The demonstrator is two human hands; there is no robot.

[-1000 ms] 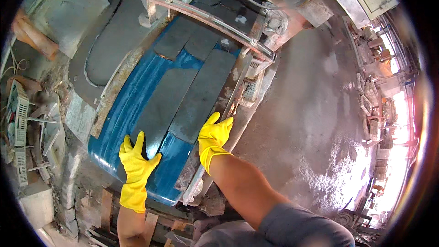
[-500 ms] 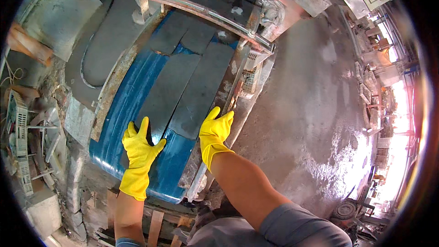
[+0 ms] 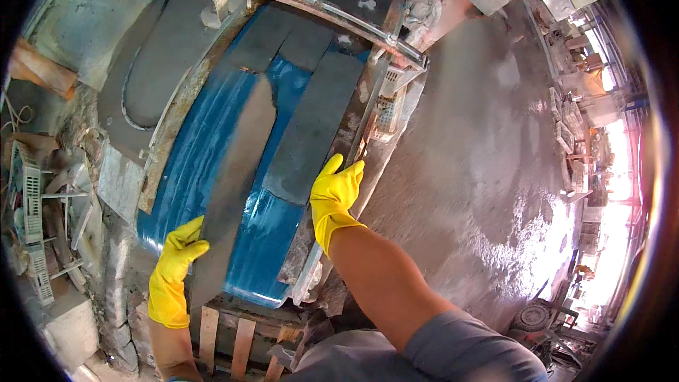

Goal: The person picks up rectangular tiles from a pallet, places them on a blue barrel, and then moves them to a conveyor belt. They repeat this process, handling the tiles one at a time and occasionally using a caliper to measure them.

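Note:
My left hand (image 3: 175,258), in a yellow rubber glove, is closed on the near end of a long grey stone slab (image 3: 237,170). This slab is tipped up on its edge and smeared by motion above a wet blue conveyor belt (image 3: 260,247). To its right, another dark grey slab (image 3: 315,127) lies flat on the belt. My right hand (image 3: 336,194), gloved likewise, rests at the belt's right side rail with thumb and fingers apart, holding nothing. Farther up the belt lie several more dark slabs (image 3: 262,39).
A rusty metal bar (image 3: 318,8) crosses over the belt. Beyond the right rail stands a white plastic basket (image 3: 386,117), beside a wet concrete floor (image 3: 467,170). Wooden slats (image 3: 240,346) lie below the belt's near end. Crates and scrap (image 3: 32,198) crowd the left.
My left hand has drawn the left slab toward me and left, tipping it up. Blue belt now shows where it lay. My right hand has barely moved.

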